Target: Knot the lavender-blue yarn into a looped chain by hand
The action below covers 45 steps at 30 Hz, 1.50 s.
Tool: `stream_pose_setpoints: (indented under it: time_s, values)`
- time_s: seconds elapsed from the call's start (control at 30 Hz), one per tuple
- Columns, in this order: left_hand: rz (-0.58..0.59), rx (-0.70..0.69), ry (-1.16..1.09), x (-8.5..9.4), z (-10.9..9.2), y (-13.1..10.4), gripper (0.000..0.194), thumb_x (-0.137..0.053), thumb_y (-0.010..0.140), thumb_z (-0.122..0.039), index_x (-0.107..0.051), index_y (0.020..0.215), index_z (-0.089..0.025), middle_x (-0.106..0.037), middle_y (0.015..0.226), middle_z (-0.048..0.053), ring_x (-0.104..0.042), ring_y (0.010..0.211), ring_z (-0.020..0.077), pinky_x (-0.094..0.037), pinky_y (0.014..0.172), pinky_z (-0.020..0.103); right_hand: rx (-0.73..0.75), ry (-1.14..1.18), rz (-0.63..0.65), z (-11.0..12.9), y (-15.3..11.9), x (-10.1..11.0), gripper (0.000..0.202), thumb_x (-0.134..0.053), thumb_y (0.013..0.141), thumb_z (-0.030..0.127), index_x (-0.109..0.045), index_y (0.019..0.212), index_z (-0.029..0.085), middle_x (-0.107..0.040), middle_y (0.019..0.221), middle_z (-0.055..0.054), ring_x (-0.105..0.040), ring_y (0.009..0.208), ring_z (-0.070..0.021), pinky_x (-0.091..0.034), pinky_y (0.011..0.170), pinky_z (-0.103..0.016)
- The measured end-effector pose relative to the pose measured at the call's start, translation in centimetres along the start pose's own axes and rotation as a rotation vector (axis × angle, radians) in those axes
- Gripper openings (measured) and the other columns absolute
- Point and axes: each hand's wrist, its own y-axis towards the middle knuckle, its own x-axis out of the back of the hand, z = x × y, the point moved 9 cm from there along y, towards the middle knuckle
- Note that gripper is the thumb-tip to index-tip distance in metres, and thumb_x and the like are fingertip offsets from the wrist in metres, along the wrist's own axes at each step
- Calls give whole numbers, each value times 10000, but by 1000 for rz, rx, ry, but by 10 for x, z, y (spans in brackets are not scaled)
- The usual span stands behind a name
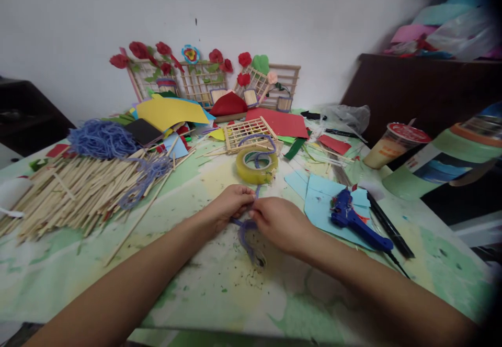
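Observation:
Both hands meet over the middle of the table, fingertips pinched close together. Between them runs a purple yarn strand (245, 237), gripped by my left hand (234, 200) and my right hand (276, 221). One length of it curls down onto the cloth below the fingers, beside a small clear strip. The other end leads up through a roll of yellow tape (257, 165) just beyond my hands. Behind the roll lies a small lattice of wooden sticks (250, 133), with purple yarn across its near edge. The exact pinch point is partly hidden by the fingers.
A pile of wooden sticks (78, 195) and a purple yarn heap (102, 138) lie left. At right, a blue glue gun (355, 221) rests on light blue paper (317, 200), near a drink cup (396, 143) and a large bottle (443, 153). Flower-decorated lattices (204, 77) lean against the wall.

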Motion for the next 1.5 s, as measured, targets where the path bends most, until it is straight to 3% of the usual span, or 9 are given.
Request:
stream_pose_setpoints:
  time_s: [0.17, 0.27, 0.37, 0.53, 0.73, 0.9, 1.13, 1.23, 1.5]
  values:
    - [64, 59, -48, -4, 1, -5, 174, -602, 674, -284, -543, 727, -129, -431, 462, -62, -171, 334, 12, -73, 356, 186, 135, -180, 116, 30, -14, -31, 165, -457, 735, 146, -621, 731, 130, -650, 665, -113, -567, 542, -193, -266, 463, -273]
    - [51, 73, -71, -3, 1, -7, 168, -626, 642, -237, -545, 739, -127, -507, 524, -39, -196, 338, 4, -86, 355, 177, 171, -73, 39, 30, -12, -28, 265, -436, 821, 325, -602, 713, 150, -642, 665, -96, -541, 541, -179, -254, 469, -272]
    - [28, 66, -141, -1, 0, -7, 153, -625, 630, -189, -545, 747, -132, -496, 520, -50, -215, 338, 1, -103, 356, 168, 57, 240, -83, 4, 1, -12, 438, -381, 832, 512, -540, 624, 161, -588, 610, -51, -488, 548, -143, -274, 498, -257]
    - [78, 59, -225, -4, -2, -9, 109, -611, 661, -182, -549, 724, -119, -432, 499, -63, -163, 339, -11, -51, 360, 169, -253, 905, -310, -55, 19, -11, 191, -531, 762, 328, -469, 685, 166, -520, 642, 2, -469, 613, -115, -353, 589, -243]
    - [110, 48, -260, -6, -4, -8, 92, -609, 675, -168, -551, 717, -112, -395, 491, -69, -138, 357, -12, -42, 367, 165, -399, 1738, 169, -29, 17, -60, 217, -497, 802, 350, -506, 733, 145, -538, 665, -28, -512, 579, -109, -422, 584, -259]
    - [80, 40, -236, -6, -4, -11, 85, -593, 687, -164, -548, 741, -116, -436, 539, -51, -137, 363, -10, -40, 363, 172, -401, 1677, 236, -33, 15, -64, 190, -510, 800, 287, -557, 704, 129, -410, 505, 35, -349, 415, -59, -285, 401, -192]
    - [42, 50, -296, -6, -5, -10, 80, -572, 681, -107, -509, 729, -119, -449, 540, -47, -173, 354, -16, -59, 358, 151, -298, 1563, 225, -42, 23, -57, 100, -583, 715, 191, -542, 667, 114, -376, 463, 52, -301, 404, -42, -194, 390, -185]
    - [22, 43, -336, -2, -6, -9, 75, -546, 684, -79, -496, 727, -115, -452, 554, -43, -163, 349, -22, -54, 354, 146, -400, 1594, 111, -66, 25, -41, 103, -574, 710, 165, -482, 668, 142, -289, 444, 85, -236, 379, -35, -162, 374, -179]
    - [-1, 42, -350, 1, -3, -8, 123, -522, 677, -50, -489, 764, -131, -466, 555, -36, -181, 344, -16, -67, 348, 138, -366, 1816, -699, -136, 10, 52, 267, -454, 790, 150, -252, 623, 199, -160, 477, 93, -173, 373, -51, -190, 351, -162]
